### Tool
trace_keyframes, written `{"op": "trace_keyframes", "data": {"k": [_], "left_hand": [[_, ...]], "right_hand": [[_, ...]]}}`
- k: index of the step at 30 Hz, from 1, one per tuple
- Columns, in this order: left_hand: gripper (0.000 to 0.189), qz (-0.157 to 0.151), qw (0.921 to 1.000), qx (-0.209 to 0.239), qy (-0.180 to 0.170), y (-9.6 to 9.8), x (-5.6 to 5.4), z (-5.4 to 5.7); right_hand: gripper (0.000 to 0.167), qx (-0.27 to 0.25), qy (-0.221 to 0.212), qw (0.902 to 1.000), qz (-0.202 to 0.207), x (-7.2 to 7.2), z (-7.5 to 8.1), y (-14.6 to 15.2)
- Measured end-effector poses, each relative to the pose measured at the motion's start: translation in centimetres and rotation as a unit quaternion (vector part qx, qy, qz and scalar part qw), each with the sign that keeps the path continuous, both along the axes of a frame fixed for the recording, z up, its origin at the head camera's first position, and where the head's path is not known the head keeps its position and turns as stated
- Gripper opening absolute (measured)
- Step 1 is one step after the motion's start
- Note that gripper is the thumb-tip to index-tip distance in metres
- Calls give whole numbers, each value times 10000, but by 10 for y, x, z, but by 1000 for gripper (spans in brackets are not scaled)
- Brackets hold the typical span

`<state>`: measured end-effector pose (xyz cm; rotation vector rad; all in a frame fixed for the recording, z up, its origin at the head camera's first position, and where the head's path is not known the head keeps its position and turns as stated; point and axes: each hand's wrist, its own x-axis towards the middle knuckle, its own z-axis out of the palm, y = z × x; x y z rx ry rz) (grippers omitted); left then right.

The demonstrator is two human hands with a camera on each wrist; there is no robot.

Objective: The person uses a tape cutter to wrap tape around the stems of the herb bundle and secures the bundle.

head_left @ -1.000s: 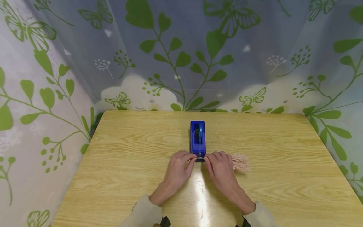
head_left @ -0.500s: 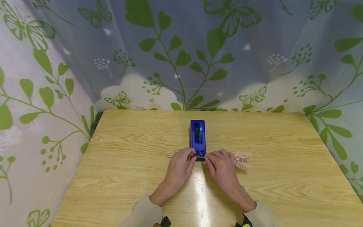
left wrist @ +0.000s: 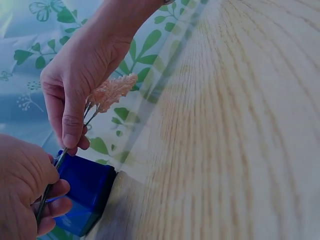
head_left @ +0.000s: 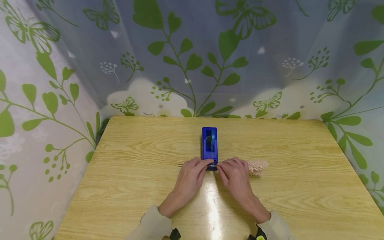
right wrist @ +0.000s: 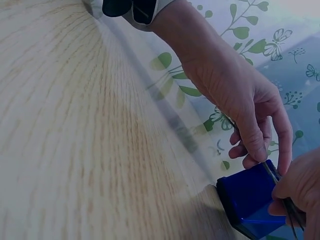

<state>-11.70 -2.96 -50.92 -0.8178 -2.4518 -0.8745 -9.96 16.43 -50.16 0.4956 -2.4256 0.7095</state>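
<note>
A blue tape dispenser (head_left: 209,156) stands on the wooden table, its cutter end towards me. Across that end, thin stems (left wrist: 45,196) run sideways, held in both hands. My left hand (head_left: 189,175) pinches them just left of the cutter, its index finger stretched over the dispenser's front. On the other side, my right hand (head_left: 236,175) pinches the same stems between thumb and fingers. Pink fluffy flower heads (head_left: 258,166) stick out to the right beyond the right hand. In the right wrist view the left index fingertip lies right at the toothed edge (right wrist: 273,169).
Inside the dispenser sits a tape roll (head_left: 213,140). The wooden table (head_left: 135,146) reaches back to a hanging curtain (head_left: 192,83) with green leaves and butterflies. More of this cloth hangs at both sides.
My left index finger has lifted and stretched to the right over the dispenser's front. The flower heads have shifted slightly to the right and turned. The dispenser has stayed in place.
</note>
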Motion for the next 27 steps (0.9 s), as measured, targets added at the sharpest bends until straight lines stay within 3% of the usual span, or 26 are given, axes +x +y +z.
{"op": "trace_keyframes", "data": {"k": [10,20,27], "left_hand": [[28,36,10000,-54,-60,-1,0,0],[28,-92,9991,140,-402,-1,0,5],[28,-129,9993,90,-347,-2,-1,6]], "right_hand": [[9,173,235,9996,-30,0,0,1],[6,372,704,9968,83,0,-2,1],[11,511,727,9960,28,-1,-4,1]]}}
